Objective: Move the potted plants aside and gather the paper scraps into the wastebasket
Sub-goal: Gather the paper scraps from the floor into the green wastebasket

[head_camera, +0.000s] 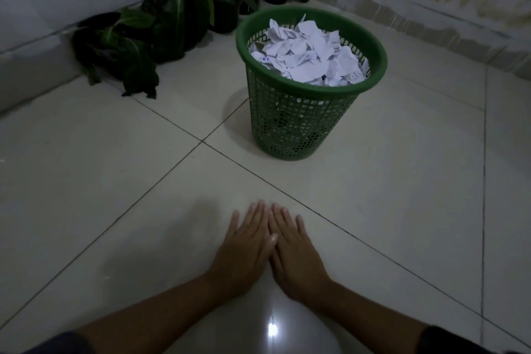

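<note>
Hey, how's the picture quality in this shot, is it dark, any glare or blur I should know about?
Head view: dim overall, the potted plants nearly black against the wall; a small bright glare spot on the floor tile between the forearms; wide-angle bending of the tile lines; upper right wall smeared; wastebasket and paper scraps reasonably clear.

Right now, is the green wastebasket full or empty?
Full. Crumpled paper scraps are heaped up to about the rim of the green wastebasket, which stands upright on the tiled floor.
</note>
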The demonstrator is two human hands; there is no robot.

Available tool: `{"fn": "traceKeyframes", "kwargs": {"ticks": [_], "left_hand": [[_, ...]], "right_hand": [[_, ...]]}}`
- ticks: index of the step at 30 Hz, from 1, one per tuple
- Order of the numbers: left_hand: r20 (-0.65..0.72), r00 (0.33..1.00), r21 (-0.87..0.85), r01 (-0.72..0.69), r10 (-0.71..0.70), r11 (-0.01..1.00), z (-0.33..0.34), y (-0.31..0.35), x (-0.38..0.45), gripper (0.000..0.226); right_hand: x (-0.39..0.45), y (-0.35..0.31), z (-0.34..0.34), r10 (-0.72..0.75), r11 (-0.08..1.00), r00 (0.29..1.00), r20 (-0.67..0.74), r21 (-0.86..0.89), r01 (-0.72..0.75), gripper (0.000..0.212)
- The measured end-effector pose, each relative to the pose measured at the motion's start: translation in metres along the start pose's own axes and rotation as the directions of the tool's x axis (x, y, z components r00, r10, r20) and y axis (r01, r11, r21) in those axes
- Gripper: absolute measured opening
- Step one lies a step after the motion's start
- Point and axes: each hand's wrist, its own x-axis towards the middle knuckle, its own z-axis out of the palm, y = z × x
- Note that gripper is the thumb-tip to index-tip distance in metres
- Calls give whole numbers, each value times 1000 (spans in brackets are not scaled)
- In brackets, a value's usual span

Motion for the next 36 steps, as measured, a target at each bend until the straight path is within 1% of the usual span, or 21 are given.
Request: {"fn": "traceKeyframes", "kwargs": {"ticks": [1,2,3,4,5,7,8,10,12,13,16,18,23,26,29,31,33,35,36], "left_hand": [[-4,1000,-101,-11,11,995,-3,2,6,74],[32,999,-282,24,-15,959,-9,3,11,70],[68,995,-472,92,-68,877,-17,5,16,62],[68,988,-608,149,-136,780,-25,6,19,54],[32,976,-689,177,-214,702,-31,4,20,48],[-40,935,-766,197,-352,612,-37,-3,20,41],[-61,915,-791,199,-399,578,-36,-7,20,39],[-81,892,-817,197,-445,542,-35,-12,20,35],[-94,888,-812,193,-449,551,-34,-14,19,35],[-102,889,-807,188,-446,560,-34,-13,18,35],[-123,888,-793,181,-443,582,-35,-11,19,35],[-122,893,-790,177,-434,587,-34,-9,19,35],[-145,894,-785,157,-424,599,-32,-7,17,33],[-162,891,-786,143,-424,601,-33,-8,18,33],[-183,890,-777,130,-419,616,-33,-9,20,33],[-208,895,-746,117,-395,656,-31,-12,22,31],[-262,908,-655,81,-327,751,-27,-18,23,25],[-255,937,-569,54,-238,821,-24,-24,23,25],[-230,955,-539,34,-186,841,-23,-26,22,24]], "right_hand": [[4,1,-5,-14,993,1000,7,121,13,57],[7,2,-12,-1,968,1000,-7,253,3,53],[10,4,-20,37,929,999,-38,369,-20,53],[12,6,-27,86,895,994,-72,443,-46,57],[14,9,-33,133,881,985,-110,469,-67,60],[20,16,-39,198,889,957,-212,450,-84,60],[23,19,-40,222,891,942,-251,444,-92,57],[29,20,-42,269,879,925,-270,460,-121,51],[35,17,-42,283,868,926,-248,477,-138,45],[39,16,-42,257,881,936,-242,456,-124,40],[51,14,-43,98,957,981,-168,285,-47,29],[59,17,-43,38,978,994,-100,209,-17,25],[73,22,-53,-43,978,998,36,208,35,14],[79,24,-54,-105,981,992,69,168,92,10],[81,24,-51,-137,986,990,45,103,132,9],[79,21,-48,-162,987,987,12,8,162,19],[78,18,-45,-164,985,986,10,-54,164,29],[78,22,-44,-90,996,996,20,-8,90,25],[79,23,-46,-25,997,1000,7,72,25,24]]}}
